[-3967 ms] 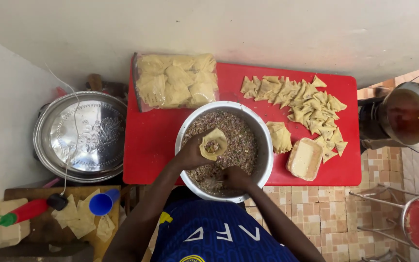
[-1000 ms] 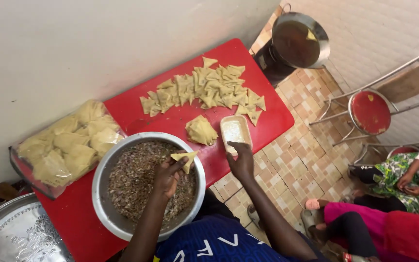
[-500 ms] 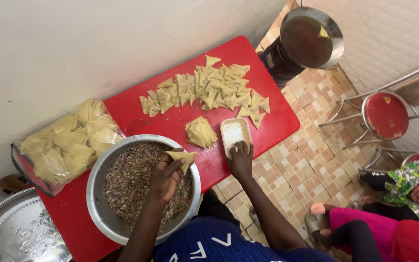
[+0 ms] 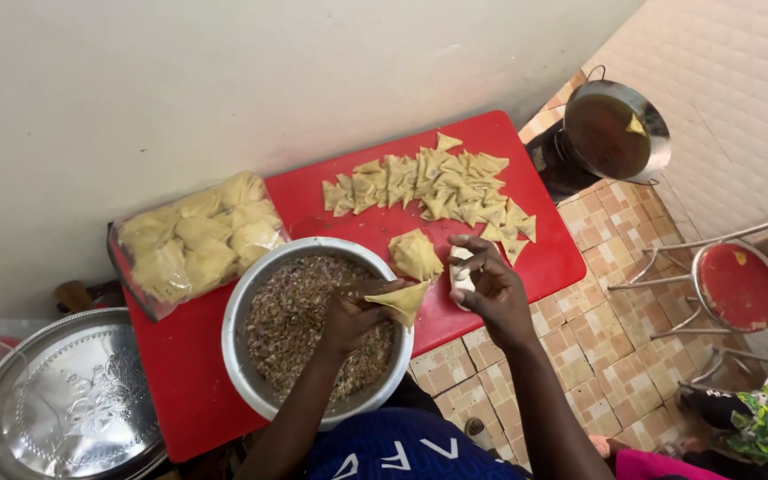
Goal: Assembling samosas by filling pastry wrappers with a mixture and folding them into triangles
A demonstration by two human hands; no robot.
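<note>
— Two hands busy?
— Yes. Left hand (image 4: 348,313) pinches a folded pastry (image 4: 400,300) over the bowl (image 4: 240,313); right hand (image 4: 491,289), just beside it, dips curled fingers toward a small tub (image 4: 460,268) on the red desk (image 4: 180,364).

A folded, pale yellow pastry cone (image 4: 400,302) is held tilted over the steel bowl (image 4: 240,311) of brown minced filling (image 4: 291,316).

1 clear plastic bag (image 4: 197,240) of pale dough pieces at the red table's (image 4: 188,373) left end.
</note>
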